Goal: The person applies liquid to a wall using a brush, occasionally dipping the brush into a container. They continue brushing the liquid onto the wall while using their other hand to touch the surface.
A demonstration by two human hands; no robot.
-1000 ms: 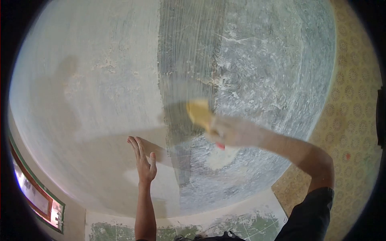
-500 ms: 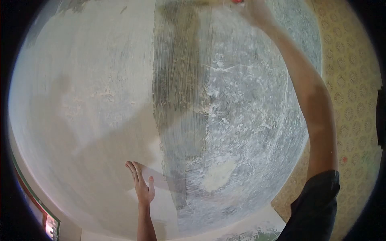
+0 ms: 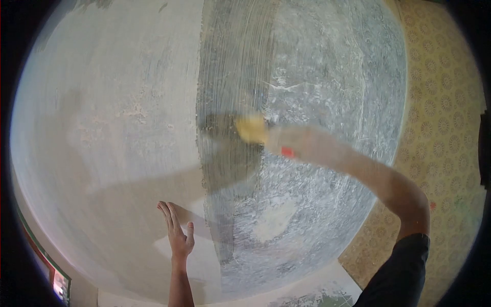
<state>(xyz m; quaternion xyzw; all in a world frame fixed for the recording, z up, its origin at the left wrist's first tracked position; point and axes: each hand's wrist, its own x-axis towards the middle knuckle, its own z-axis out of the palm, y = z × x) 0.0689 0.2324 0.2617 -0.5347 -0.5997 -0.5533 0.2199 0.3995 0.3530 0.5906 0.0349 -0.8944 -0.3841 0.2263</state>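
In front of me is a wall (image 3: 133, 71), pale and smooth on the left and mottled grey-white on the right. A darker, wet-looking strip (image 3: 230, 61) with fine vertical streaks runs down its middle. My right hand (image 3: 302, 142), smeared by motion, is closed around a brush (image 3: 251, 129). The brush's yellowish head is blurred over the strip's right half, and a red bit of it shows below my fingers. My left hand (image 3: 179, 235) is held up at the lower pale part, fingers stretched, thumb apart, holding nothing.
Yellow patterned wall covering (image 3: 434, 102) borders the plastered surface on the right. A pale patch (image 3: 277, 220) marks the mottled side. At the bottom right lies a whitish floor area (image 3: 332, 286); a green-edged frame (image 3: 60, 279) appears at the lower left.
My right hand has swept the brush down from the top edge to mid-height, and my elbow is bent more. My left hand has stayed nearly in place.
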